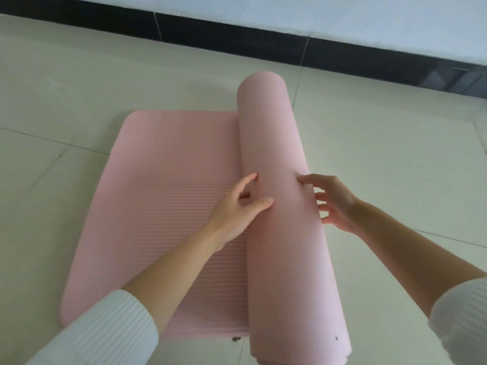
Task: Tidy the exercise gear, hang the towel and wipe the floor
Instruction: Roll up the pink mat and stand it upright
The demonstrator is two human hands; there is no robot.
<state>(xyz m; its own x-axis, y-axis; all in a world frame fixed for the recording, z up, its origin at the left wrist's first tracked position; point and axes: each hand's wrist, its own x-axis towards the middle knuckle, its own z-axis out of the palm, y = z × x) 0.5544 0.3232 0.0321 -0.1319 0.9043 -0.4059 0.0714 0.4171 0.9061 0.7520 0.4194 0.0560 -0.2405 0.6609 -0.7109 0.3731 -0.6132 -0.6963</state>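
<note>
Nearest the camera, two white ribbed sleeves [105,333] are entering from the lower corners. Between them the pink exercise mat [163,201] is lying on the tiled floor [66,83], partly wound up. A small dark item [236,339] is sitting at the mat's near edge; it is too small to identify.

The roll [284,246] is running lengthwise away from the person, its near end by the right sleeve and its far end leaning slightly left. The flat ribbed part is spreading out wholly to the roll's left.

Midway along, both hands are meeting the roll at about the same reach, so neither is the nearer. The left hand [234,214] is hovering over the flat part with fingers loosely spread, thumb and forefinger tips touching the roll's left flank. The right hand [334,204] is on the opposite flank with fingers fanned apart and straight, fingertips touching the foam. Neither is curling round or pinching anything.

Judgement: the coming move is turning on one relation, the unwound part lying to the left, across the roll's long axis. The roll would therefore need pushing leftward — the right hand driving, the left guiding.

Beyond the roll's far end the bare tiles are meeting a black skirting [237,35] under a pale wall [342,11].
</note>
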